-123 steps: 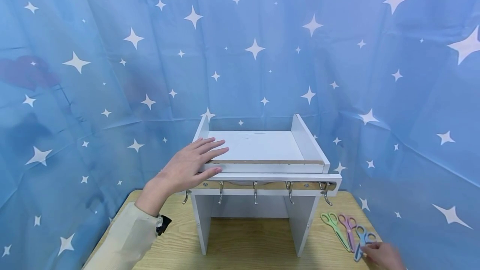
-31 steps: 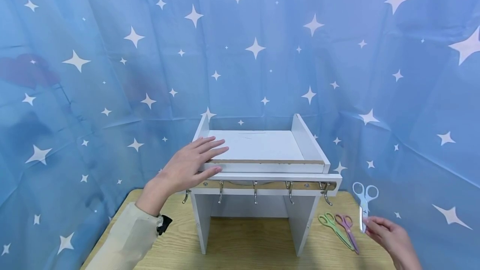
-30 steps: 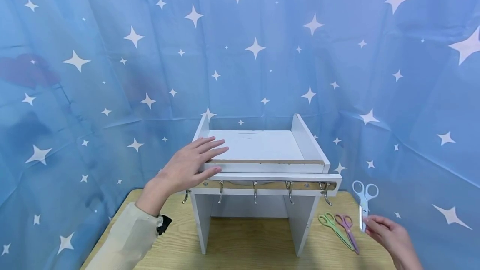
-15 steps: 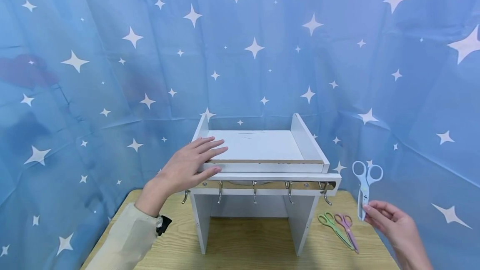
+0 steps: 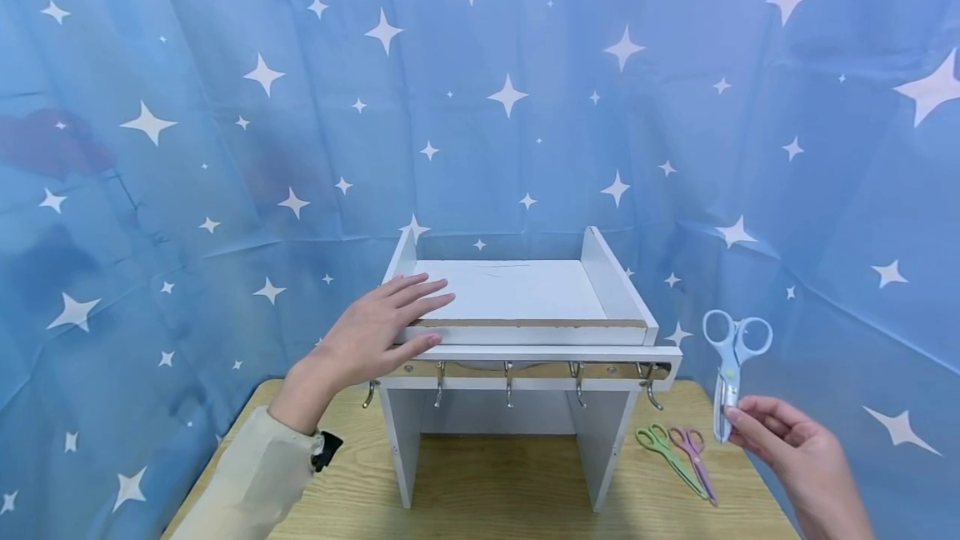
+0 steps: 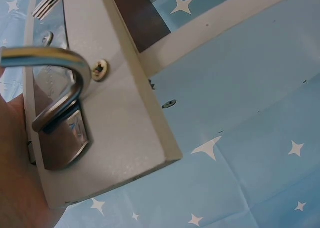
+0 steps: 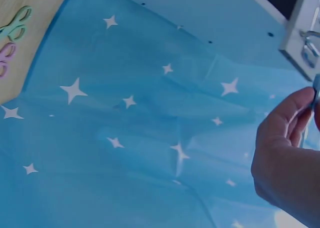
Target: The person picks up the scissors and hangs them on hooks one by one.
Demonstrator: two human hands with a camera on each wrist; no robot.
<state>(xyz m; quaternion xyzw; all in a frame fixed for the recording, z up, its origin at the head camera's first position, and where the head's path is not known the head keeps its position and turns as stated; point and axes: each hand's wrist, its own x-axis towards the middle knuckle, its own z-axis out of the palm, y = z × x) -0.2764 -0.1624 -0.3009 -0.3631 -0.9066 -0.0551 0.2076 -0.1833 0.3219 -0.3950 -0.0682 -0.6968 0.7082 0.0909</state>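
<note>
My right hand pinches a pair of light blue scissors by the blade end, handle loops up, in the air to the right of a white shelf unit. My left hand rests on the unit's front left edge with its fingers straight. A metal rail with several hooks runs along the unit's front; one hook shows close up in the left wrist view. In the right wrist view, my right hand is at the right edge and the scissors are mostly cut off.
Green scissors and purple scissors lie on the wooden table right of the unit, tips almost together. A blue curtain with white stars hangs behind and at both sides.
My right hand has picked the blue scissors up from the table and lifted them, loops upward, to about the height of the hooks. The left hand has stayed in place.
</note>
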